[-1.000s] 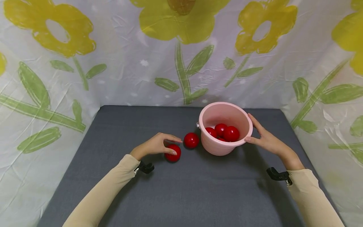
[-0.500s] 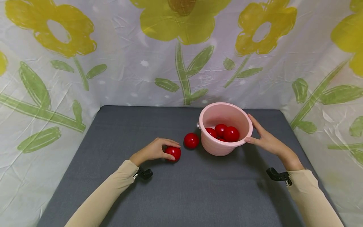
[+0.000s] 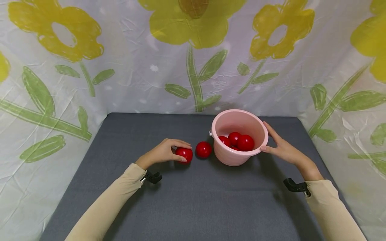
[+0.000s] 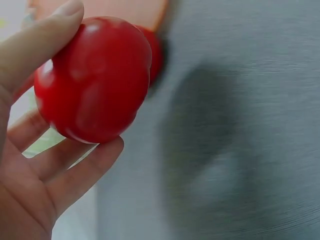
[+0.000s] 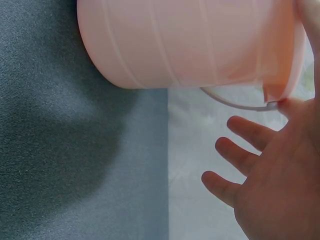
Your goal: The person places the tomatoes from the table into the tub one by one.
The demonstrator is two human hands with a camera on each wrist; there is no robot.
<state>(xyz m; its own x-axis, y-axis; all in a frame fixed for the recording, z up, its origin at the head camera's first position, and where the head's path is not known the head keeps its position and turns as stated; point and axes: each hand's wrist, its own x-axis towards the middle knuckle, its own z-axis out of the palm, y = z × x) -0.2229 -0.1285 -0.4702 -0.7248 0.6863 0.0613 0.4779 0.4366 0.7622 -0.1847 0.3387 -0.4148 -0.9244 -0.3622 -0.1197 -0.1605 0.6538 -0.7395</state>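
My left hand (image 3: 163,154) holds a glossy round red fruit (image 3: 184,155) between thumb and fingers, above the dark cloth. In the left wrist view this red fruit (image 4: 100,80) has a slightly lobed edge; its exact kind I cannot tell. Just right of it, a second red fruit (image 3: 203,149) rests on the cloth beside a pink bucket (image 3: 230,159). Several more red fruits (image 3: 245,143) lie inside the bucket. Thumb and index finger of my right hand (image 3: 284,150) touch the bucket's right rim; the other fingers of the right hand (image 5: 270,165) are spread away from it.
Dark grey cloth (image 3: 187,207) covers the table. A white curtain (image 3: 129,77) with yellow flowers stands behind and at both sides. The bucket's thin handle (image 5: 235,104) hangs on its far side. Each wrist wears a black camera mount (image 3: 153,177).
The left fingers have closed on the near red fruit, and the hand has raised it slightly away from the front edge. The right hand and the bucket have stayed in place.
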